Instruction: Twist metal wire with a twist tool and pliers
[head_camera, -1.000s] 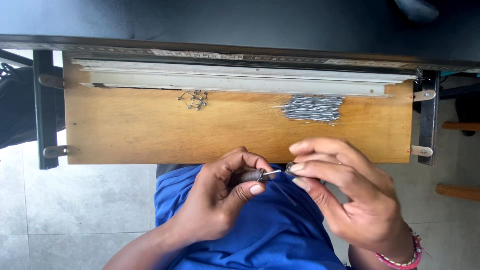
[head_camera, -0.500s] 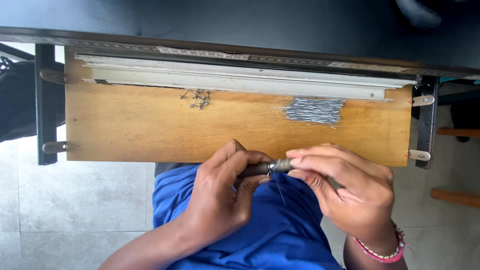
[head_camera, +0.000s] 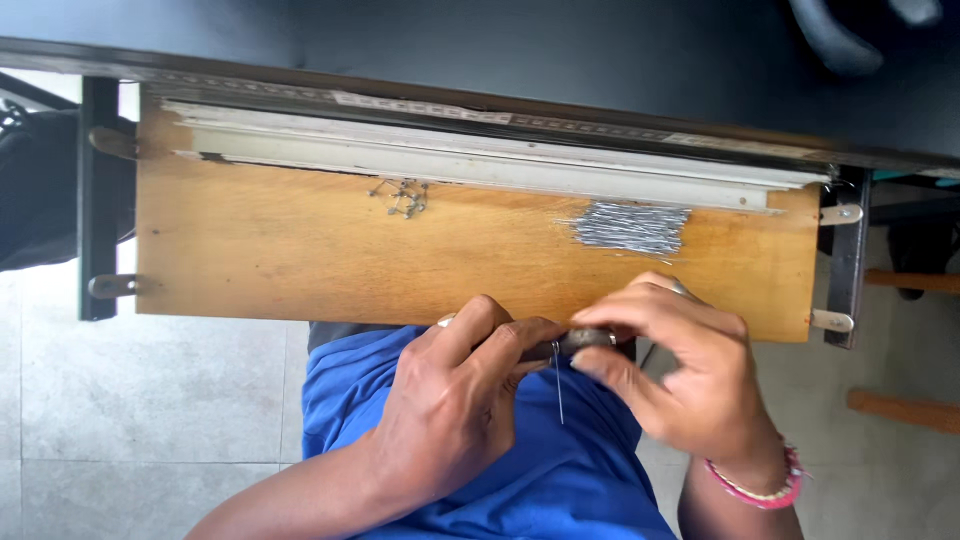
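The left hand (head_camera: 455, 400) is curled tight round a small dark tool (head_camera: 585, 341), thumb and forefinger pressed on its near end. The right hand (head_camera: 685, 375) meets it from 3 o'clock, fingers pinched together on the tool's metal tip. A thin wire (head_camera: 558, 392) hangs from that joint toward 6 o'clock, over the blue lap (head_camera: 560, 480). Both hands sit just off the near edge of the table (head_camera: 280, 255), touching each other at the tool.

Out at 12 o'clock from the right hand, a pile of straight wires (head_camera: 630, 227) lies on the wood, near the pale rail (head_camera: 480, 160) along the far edge. At 11 o'clock from the left hand, well apart, is a small cluster of bent pieces (head_camera: 402, 197).

By the look of it, the step in hand is fitting or gripping one wire in the tool's tip. The next move would likely call for a steady hold by the left hand while the right turns or draws the wire, keeping it from slipping out.
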